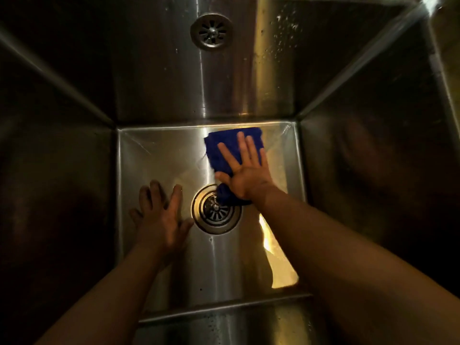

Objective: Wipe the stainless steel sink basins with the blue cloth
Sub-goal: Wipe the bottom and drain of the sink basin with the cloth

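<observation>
**Basin floor: wipe in progress, cloth under your right palm**

Item: basin (154, 158). One deep steel basin fills the view; no second basin is in sight, so you cannot tell from here whether any other has been done.

Progress, as judged: you look to be partway through the floor of this basin.
- The floor shows streaks and sheen around the drain (216, 210), which suggests it has been passed over, but it gives no clear line between wiped and unwiped steel.
- The back wall (174, 78) carries droplets (286, 28) high on its right part, so that wall likely remains to be wiped.
- The side walls are too dark to assess.
- The near floor, between your forearms, probably also remains.

Item: cloth (224, 150). It lies flat on the floor in the far right part, reaching almost to the seam with the back wall. Its near end is bunched and overlaps the upper right rim of the drain.

Item: right hand (245, 175). Your palm is down on the cloth with the fingers straight and spread. You are pressing it to the steel, not clutching it. Cloth shows beyond your fingertips and to the left of your thumb.

Item: left hand (161, 220). It is released, with the fingers splayed, and lies flat on bare floor just left of the drain. It is apart from the cloth and holds nothing.
</observation>
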Available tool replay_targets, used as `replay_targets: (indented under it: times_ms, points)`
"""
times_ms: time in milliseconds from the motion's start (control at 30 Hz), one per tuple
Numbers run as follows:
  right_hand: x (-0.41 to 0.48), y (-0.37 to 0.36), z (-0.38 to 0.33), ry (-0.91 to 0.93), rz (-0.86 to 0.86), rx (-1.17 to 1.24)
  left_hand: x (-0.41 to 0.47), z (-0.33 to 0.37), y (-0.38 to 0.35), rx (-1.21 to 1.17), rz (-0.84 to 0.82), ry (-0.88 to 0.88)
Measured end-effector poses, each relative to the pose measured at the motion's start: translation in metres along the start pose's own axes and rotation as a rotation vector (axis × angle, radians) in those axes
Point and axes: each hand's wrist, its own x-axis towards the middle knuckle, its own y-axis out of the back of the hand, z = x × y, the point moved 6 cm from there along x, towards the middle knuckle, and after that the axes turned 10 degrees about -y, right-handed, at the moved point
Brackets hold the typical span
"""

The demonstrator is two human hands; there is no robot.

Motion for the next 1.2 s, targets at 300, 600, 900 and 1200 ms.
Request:
replay_targets:
  times_ms: [300, 600, 900, 1200]
  points:
    - [-0.039, -0.025, 0.094, -0.125, -0.094, 0.009, 0.001, 0.003, 0.003, 0.019, -0.044, 0.019]
    - [-0.131, -0.071, 0.082, -0.128, -0.311, -0.093, 0.004, 0.001, 0.001, -0.017, -0.044, 0.052]
    - [-0.194, -0.094, 0.069, -0.157, -0.64, -0.213, 0.003, 0.002, 0.002, -0.042, -0.026, 0.051]
    - [-0.192, -0.068, 0.054, -0.136, -0.449, -0.211, -0.004, 0.017, 0.022, -0.029, 0.104, -0.007]
